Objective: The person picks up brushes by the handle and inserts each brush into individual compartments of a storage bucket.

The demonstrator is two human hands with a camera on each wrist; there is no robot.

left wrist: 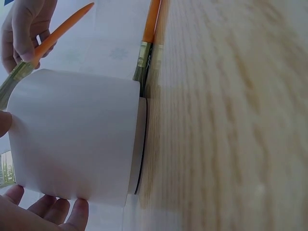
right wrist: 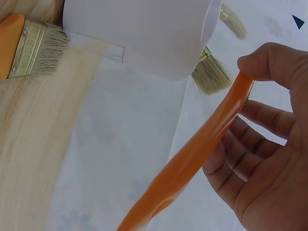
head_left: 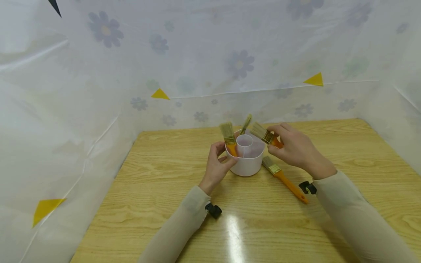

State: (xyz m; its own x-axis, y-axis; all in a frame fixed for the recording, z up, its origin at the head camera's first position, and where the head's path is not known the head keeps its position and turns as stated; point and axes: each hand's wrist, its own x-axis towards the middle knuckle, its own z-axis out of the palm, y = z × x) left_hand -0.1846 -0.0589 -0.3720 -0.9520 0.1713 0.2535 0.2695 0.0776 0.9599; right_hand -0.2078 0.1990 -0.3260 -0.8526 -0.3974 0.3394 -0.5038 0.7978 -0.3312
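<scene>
A white round organizer (head_left: 246, 168), with a small tube in its middle and dividers around it, stands on the table. My left hand (head_left: 217, 165) grips its left side, the thumb near the front rim and several fingers along the wall. Two paintbrushes stand in it bristles up: a wide paintbrush (head_left: 227, 133) at the left and another paintbrush (head_left: 246, 124) at the back. Over the right rim, my right hand (head_left: 296, 148) pinches a third paintbrush (right wrist: 192, 154) near its metal ferrule. Its bristles point up and left, and its orange handle slants down below the fingers.
Another orange-handled paintbrush (head_left: 290, 185) lies on the wooden table (head_left: 158, 204), its bristles close to the organizer's right side. Flowered plastic sheeting (head_left: 204, 54) hangs behind the table and at both sides, with yellow triangles on it.
</scene>
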